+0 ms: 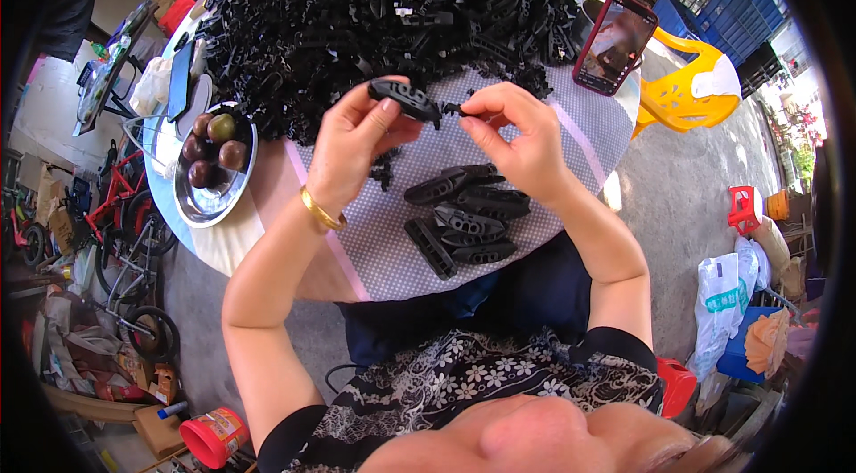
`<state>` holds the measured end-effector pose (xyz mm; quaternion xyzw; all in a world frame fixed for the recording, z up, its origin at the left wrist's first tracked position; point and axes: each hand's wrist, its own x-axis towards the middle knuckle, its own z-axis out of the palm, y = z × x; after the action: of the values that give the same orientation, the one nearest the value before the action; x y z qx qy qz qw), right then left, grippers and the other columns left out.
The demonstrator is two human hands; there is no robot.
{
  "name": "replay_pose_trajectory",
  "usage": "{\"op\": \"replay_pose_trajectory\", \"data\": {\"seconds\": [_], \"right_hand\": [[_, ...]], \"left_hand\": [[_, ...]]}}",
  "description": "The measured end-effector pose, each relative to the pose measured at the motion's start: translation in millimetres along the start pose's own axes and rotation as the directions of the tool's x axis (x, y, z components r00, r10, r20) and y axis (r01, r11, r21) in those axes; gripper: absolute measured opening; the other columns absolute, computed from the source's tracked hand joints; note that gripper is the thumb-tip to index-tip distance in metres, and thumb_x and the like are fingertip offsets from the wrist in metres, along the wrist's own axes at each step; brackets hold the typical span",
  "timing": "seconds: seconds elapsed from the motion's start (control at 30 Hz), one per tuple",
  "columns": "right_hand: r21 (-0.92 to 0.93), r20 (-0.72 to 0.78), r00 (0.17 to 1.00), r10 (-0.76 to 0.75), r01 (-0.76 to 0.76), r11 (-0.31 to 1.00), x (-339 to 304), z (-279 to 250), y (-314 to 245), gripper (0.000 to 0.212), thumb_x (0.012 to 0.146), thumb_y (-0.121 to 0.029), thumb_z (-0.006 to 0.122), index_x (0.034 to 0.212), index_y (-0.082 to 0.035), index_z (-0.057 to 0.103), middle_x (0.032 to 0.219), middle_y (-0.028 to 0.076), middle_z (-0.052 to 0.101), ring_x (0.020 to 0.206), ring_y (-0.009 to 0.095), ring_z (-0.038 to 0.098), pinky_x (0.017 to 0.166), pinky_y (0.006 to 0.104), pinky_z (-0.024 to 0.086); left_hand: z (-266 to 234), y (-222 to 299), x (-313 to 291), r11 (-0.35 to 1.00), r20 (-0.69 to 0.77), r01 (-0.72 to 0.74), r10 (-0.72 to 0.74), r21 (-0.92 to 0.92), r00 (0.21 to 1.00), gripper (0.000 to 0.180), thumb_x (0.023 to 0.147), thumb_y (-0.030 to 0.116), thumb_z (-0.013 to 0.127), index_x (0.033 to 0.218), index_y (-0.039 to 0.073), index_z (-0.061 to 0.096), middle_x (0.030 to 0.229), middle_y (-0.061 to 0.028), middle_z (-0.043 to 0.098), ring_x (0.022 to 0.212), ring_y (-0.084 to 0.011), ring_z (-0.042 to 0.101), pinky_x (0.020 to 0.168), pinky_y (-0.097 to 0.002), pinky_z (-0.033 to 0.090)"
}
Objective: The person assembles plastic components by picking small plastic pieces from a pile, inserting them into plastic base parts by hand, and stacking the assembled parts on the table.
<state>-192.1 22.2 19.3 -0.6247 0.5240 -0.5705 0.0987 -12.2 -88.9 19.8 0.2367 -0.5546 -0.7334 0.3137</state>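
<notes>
Over the round table, my left hand grips an oblong black plastic part with cut-out slots, holding it tilted. My right hand pinches a small black plastic piece between thumb and fingertips, close to the right end of the oblong part; whether the two touch is hard to tell. A big heap of loose black plastic pieces covers the far side of the table. Closer to me, several similar oblong parts lie in a loose stack on the dotted tablecloth.
A metal plate with several dark round fruits sits at left, near a dark flat phone-like thing. At far right a phone stands propped with its screen lit. Beyond the table are a yellow chair and a bicycle.
</notes>
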Motion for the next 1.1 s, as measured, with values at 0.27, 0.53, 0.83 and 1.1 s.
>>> {"op": "replay_pose_trajectory", "data": {"seconds": [0.27, 0.53, 0.83, 1.1], "right_hand": [[-0.076, 0.076, 0.983, -0.164, 0.17, 0.982, -6.6, 10.2, -4.4, 0.014, 0.072, 0.003, 0.069, 0.084, -0.002, 0.064, 0.081, 0.01, 0.063, 0.07, 0.023, 0.063, 0.06, 0.0298, 0.051], [-0.026, -0.005, 0.991, -0.132, 0.131, 0.991, -4.0, 1.2, -6.3, 0.013, 0.073, 0.004, 0.067, 0.084, -0.002, 0.064, 0.083, 0.011, 0.064, 0.069, 0.023, 0.064, 0.059, 0.0282, 0.052], [-0.193, 0.03, 0.931, -0.363, 0.362, 0.912, -2.8, 7.6, -7.8, 0.016, 0.07, 0.002, 0.069, 0.085, -0.003, 0.065, 0.082, 0.009, 0.065, 0.07, 0.025, 0.064, 0.061, 0.0308, 0.052], [-0.326, 0.137, 0.904, -0.405, 0.428, 0.843, -6.1, 4.9, -3.5, 0.023, 0.066, 0.0, 0.071, 0.088, -0.005, 0.065, 0.088, 0.007, 0.063, 0.073, 0.024, 0.062, 0.062, 0.0313, 0.051]], "left_hand": [[3.0, -11.1, -6.1, 0.95, 0.166, 0.143, -0.1, -0.276, 0.981, 0.024, 0.089, 0.012, 0.06, 0.112, 0.005, 0.057, 0.107, -0.007, 0.061, 0.096, -0.0154, 0.061, 0.09, -0.032, 0.049], [4.7, -13.2, -7.2, 0.979, 0.154, 0.107, -0.081, -0.174, 0.985, 0.028, 0.085, 0.006, 0.064, 0.113, 0.003, 0.057, 0.108, -0.0086, 0.062, 0.098, -0.0155, 0.061, 0.087, -0.0292, 0.052], [12.3, -15.0, -10.8, 0.994, 0.163, 0.106, -0.107, 0.013, 0.981, 0.035, 0.081, 0.001, 0.068, 0.114, 0.001, 0.057, 0.101, -0.0079, 0.064, 0.094, -0.0155, 0.062, 0.087, -0.0299, 0.052], [17.6, -12.8, -13.7, 0.993, 0.119, 0.106, -0.1, -0.05, 0.988, 0.039, 0.084, 0.006, 0.066, 0.12, -0.002, 0.051, 0.108, -0.0114, 0.062, 0.097, -0.0164, 0.061, 0.087, -0.0305, 0.052]]}}
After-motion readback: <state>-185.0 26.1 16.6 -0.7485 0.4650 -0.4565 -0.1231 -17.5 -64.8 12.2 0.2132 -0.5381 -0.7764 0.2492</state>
